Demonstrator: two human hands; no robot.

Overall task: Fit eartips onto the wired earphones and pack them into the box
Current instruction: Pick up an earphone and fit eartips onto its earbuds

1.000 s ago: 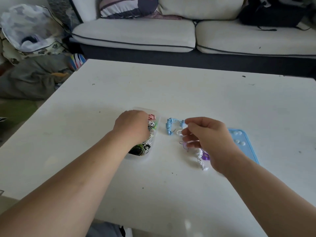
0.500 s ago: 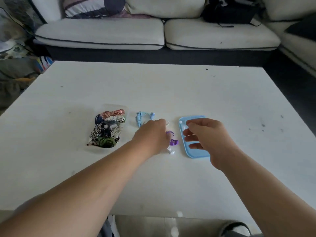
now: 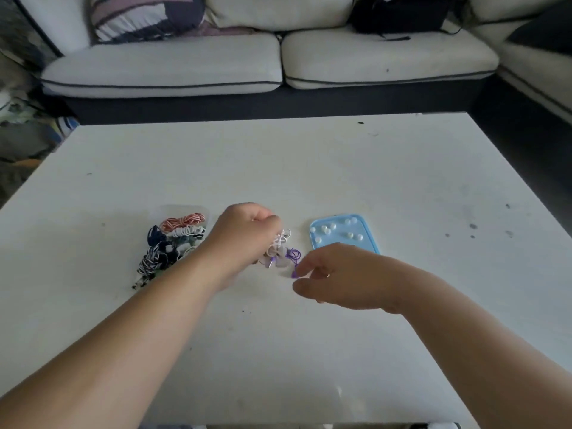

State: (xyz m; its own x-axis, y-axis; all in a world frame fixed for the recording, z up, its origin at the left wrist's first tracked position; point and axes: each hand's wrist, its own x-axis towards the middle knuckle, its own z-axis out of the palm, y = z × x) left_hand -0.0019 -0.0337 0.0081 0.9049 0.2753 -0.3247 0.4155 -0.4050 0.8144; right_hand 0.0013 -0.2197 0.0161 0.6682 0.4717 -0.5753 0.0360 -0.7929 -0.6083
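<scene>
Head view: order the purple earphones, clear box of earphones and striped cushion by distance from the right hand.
1. purple earphones, at the right hand.
2. clear box, left, beyond the left hand.
3. striped cushion, far back on the sofa.

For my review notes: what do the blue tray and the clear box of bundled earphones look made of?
Blue tray: likely moulded plastic, smooth and slightly glossy, with a raised rim and rounded corners. Clear box: probably thin transparent plastic, since the table shows through its wall; too blurred to judge finish.
</scene>
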